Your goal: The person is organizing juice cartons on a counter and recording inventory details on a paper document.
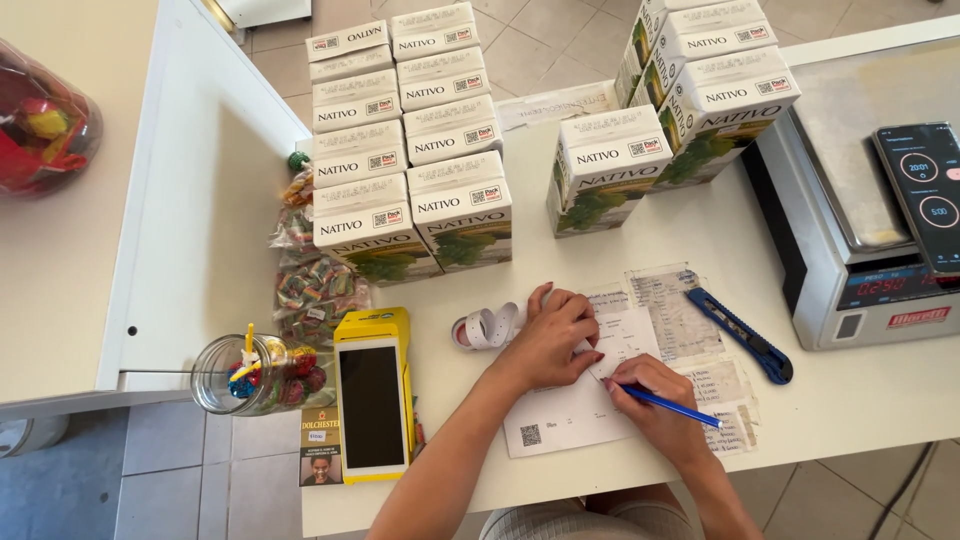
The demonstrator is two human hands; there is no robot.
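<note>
Two bare hands work on a white paper sheet (570,410) lying on the near part of the white counter (840,400); the left hand (553,340) lies palm down on the sheet's far left part, fingers loosely curled and pressed flat on the paper, grasping nothing; the right hand (655,405) sits just right of it, fingers clenched around a blue pen (672,405). The pen shaft runs from the fingertips out to the near right; its tip meets the sheet just left of the right hand's fingertips, close below the left hand's fingertips.

Several worn paper slips (690,330) lie under and right of the sheet; a blue utility knife (745,335) rests on the counter just right of them, apart from both hands. A roll of white tape (487,327) lies just left of the left hand. Further left lies a yellow card terminal (373,395), with a glass jar of sweets (255,375) beside it and bags of wrapped candy (310,285) beyond. Stacked white cartons (410,150) occupy the far left of the counter; more cartons (670,110) stand far centre. A counter scale (850,270) stands at right, with a phone (925,190) lying on its platform.
</note>
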